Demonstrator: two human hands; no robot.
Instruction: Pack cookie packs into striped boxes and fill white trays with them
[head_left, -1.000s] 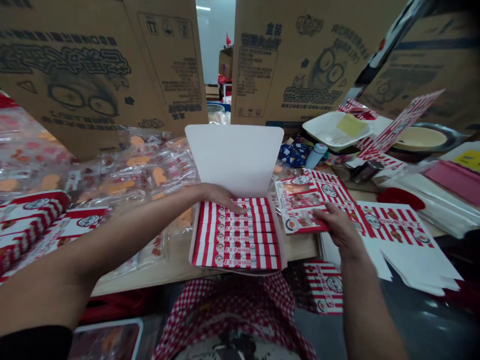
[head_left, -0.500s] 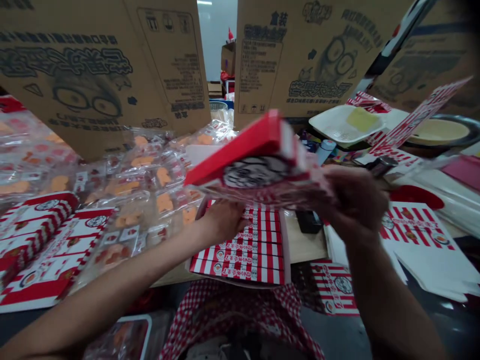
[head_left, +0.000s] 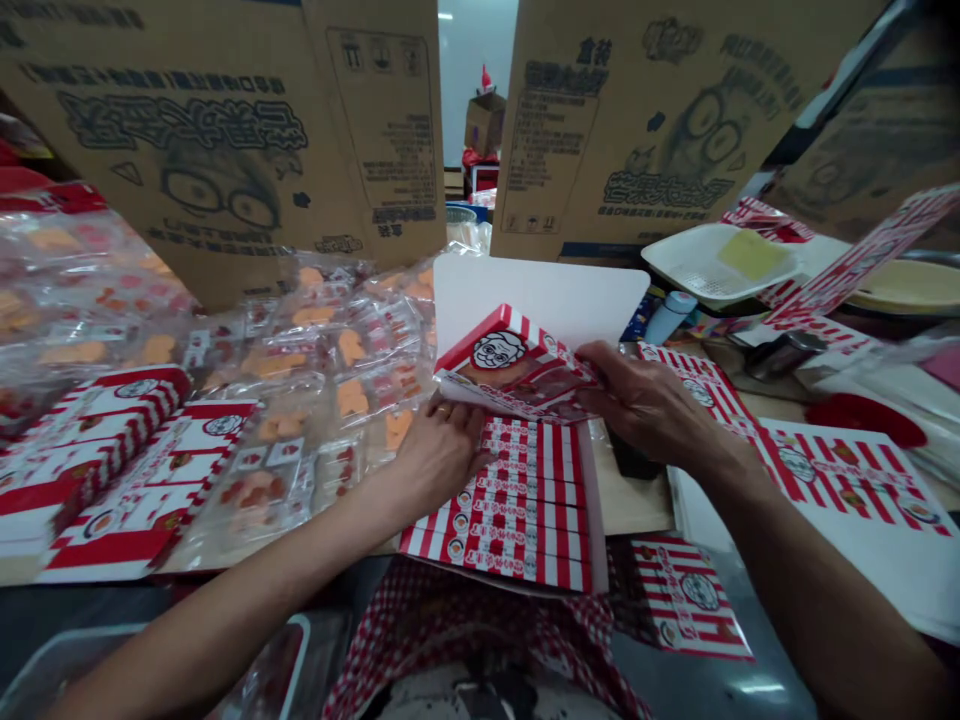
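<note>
My right hand grips the right end of a red-and-white striped paper box, which is tilted above a packed carton. My left hand has its fingers at the box's lower edge, and a ring shows on one finger. The box's printed face, with a cartoon head, points up. Below the hands, rows of matching striped boxes lie packed in the carton, whose white lid flap stands up behind them. The hands hide the top rows in part.
Clear packets of orange sweets and flat printed box blanks cover the table's left side. More striped blanks lie to the right. Upright cardboard cartons stand behind, and a white plastic tray sits at the back right.
The striped box has come down from its raised position and turned, with its printed face now upward. The white lid flap shows again behind it.
</note>
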